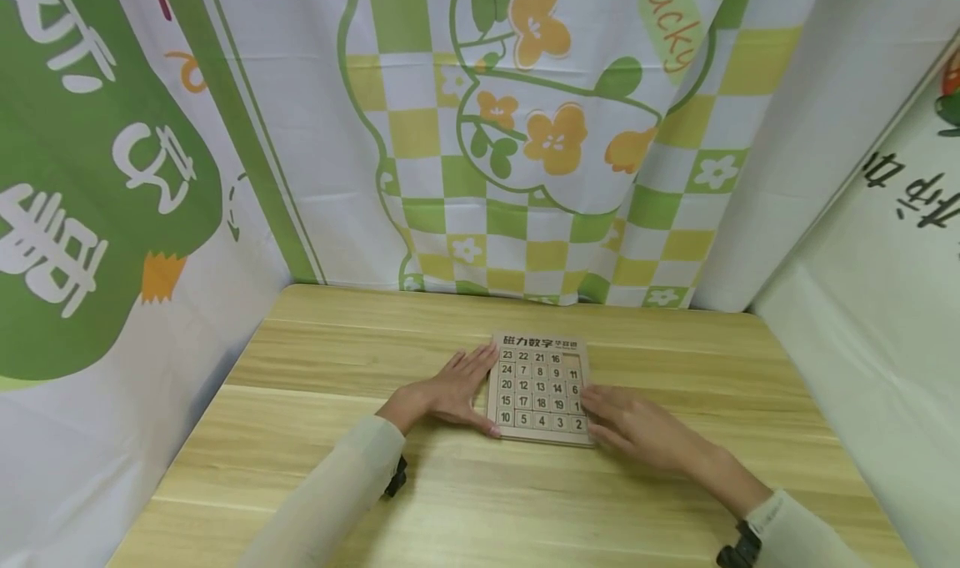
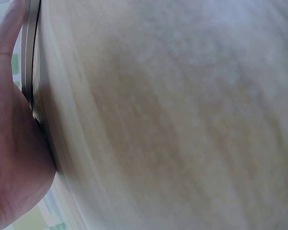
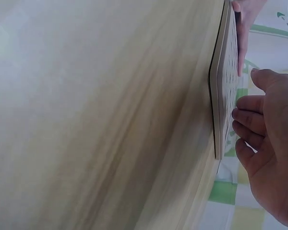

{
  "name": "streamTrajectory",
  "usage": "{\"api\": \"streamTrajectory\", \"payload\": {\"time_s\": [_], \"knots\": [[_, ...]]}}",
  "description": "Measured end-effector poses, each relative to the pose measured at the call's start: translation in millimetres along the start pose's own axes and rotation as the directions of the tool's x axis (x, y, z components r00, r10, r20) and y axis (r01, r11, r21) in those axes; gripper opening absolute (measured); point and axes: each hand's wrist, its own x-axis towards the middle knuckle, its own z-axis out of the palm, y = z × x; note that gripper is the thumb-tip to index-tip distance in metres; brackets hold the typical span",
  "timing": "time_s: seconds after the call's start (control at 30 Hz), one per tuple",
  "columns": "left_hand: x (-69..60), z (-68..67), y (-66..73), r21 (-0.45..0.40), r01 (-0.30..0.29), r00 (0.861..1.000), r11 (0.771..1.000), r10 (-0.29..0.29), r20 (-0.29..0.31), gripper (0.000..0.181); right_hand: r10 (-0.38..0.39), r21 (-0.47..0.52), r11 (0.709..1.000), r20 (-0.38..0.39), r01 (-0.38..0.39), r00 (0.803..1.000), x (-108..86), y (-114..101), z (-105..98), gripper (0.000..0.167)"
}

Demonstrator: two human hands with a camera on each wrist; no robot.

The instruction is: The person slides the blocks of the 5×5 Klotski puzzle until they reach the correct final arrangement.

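Observation:
A number sliding puzzle (image 1: pixel 541 390), a flat wooden tray of numbered tiles with dark lettering along its top, lies on the table. Its gap is at the top right corner, beside tile 16 (image 1: pixel 556 359) and above tile 11 (image 1: pixel 573 374). Along the left side my left hand (image 1: pixel 453 389) rests with spread fingers, the thumb at the lower left corner. My right hand (image 1: pixel 645 429) is at the right edge, fingertips by tile 1 (image 1: pixel 577 406). In the right wrist view its fingers (image 3: pixel 249 122) are loosely bent over the tray, pinching nothing.
The wooden table (image 1: pixel 315 459) extends around the puzzle on all sides. A patterned cloth (image 1: pixel 540 243) hangs behind its far edge, with printed cloths at left (image 1: pixel 187 318) and right (image 1: pixel 862 318). Dark straps (image 1: pixel 740 545) circle the wrists.

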Motion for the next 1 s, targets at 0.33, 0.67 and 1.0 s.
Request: {"api": "streamTrajectory", "payload": {"time_s": [0.33, 0.67, 1.0], "knots": [[-4.1, -6.1, 9.6, 0.019, 0.021, 1.000, 1.000, -0.021, 0.014, 0.140, -0.093, -0.039, 0.995, -0.025, 0.093, 0.995, -14.5, -15.8, 4.0, 0.051], [-4.3, -9.6, 11.6, 0.054, 0.030, 0.999, 0.998, -0.031, 0.023, 0.138, -0.088, -0.028, 0.996, 0.011, 0.088, 0.996, -21.5, -27.2, 2.2, 0.045], [-3.0, -5.8, 4.7, -0.001, 0.008, 1.000, 1.000, -0.008, 0.019, 0.145, -0.073, -0.026, 0.997, 0.007, 0.074, 0.997, -18.8, -24.9, 5.4, 0.047]]}}
